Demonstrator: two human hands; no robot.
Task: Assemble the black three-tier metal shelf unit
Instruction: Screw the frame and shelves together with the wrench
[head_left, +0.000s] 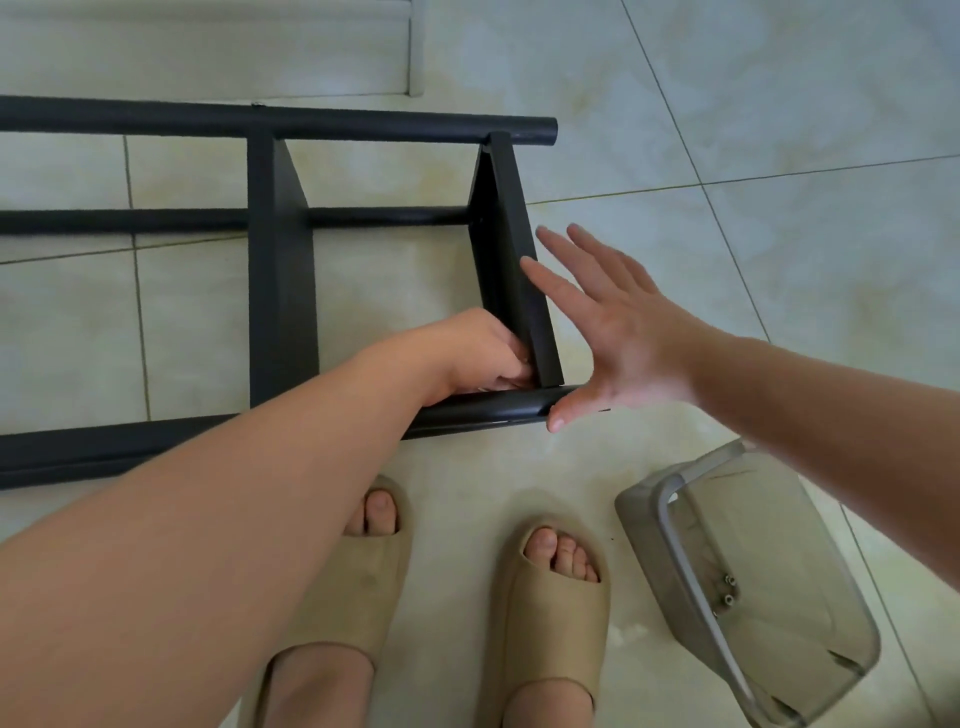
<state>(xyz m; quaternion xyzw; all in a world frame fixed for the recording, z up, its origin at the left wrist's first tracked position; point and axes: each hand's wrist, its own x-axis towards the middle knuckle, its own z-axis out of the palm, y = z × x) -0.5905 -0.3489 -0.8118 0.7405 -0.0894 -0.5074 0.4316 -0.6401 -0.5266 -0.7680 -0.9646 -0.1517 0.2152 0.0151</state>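
The black metal shelf unit (280, 270) lies on its side on the tiled floor, long round posts running left to right with flat shelf panels standing between them. My left hand (480, 353) is curled at the inner corner where the end shelf panel (511, 244) meets the near post (483, 410); what its fingers hold is hidden. Just right of that panel my right hand (608, 332) hovers with fingers spread and straight, its thumb over the end of the near post.
A grey translucent plastic container (748, 582) lies tilted on the floor at lower right, with a few small screws inside. My two feet in beige slides (550, 613) stand just in front of the near post. A white baseboard (260, 57) runs along the top.
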